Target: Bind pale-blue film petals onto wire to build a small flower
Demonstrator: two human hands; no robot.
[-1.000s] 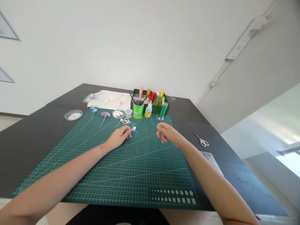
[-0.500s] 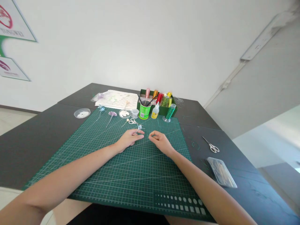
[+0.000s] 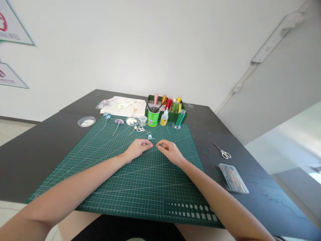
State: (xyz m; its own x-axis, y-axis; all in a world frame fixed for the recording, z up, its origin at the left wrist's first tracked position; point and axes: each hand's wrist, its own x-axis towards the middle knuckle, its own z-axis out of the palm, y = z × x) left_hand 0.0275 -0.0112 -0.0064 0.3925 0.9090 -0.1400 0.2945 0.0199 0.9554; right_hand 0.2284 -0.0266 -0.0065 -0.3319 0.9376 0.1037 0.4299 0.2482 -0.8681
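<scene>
Over the middle of the green cutting mat (image 3: 110, 187), my left hand (image 3: 138, 148) pinches the thin stem of a small pale blue flower (image 3: 149, 137), whose head pokes up above the fingers. Close by on the right, my right hand (image 3: 170, 151) has thumb and fingertips pressed together; anything between them is too fine to make out. A narrow gap separates the two hands. Just beyond them lie small white-handled scissors (image 3: 140, 129) and a thin-stemmed cream bud (image 3: 135, 128). A purple flower (image 3: 119, 121) and a blue flower (image 3: 107, 115) rest farther left on the mat.
Behind stand a green can of tools (image 3: 153, 117), a glue bottle (image 3: 164, 117), a green thread spool (image 3: 180, 117) and a box of spools (image 3: 173, 116). Dishes of white pieces (image 3: 86, 122) sit left. Scissors (image 3: 222, 151) and a plastic box (image 3: 233, 178) lie right.
My right hand has come slightly nearer my left, its fingertips closer together. The left fingers, outstretched before, are now more curled in. The whole view has shifted a little.
</scene>
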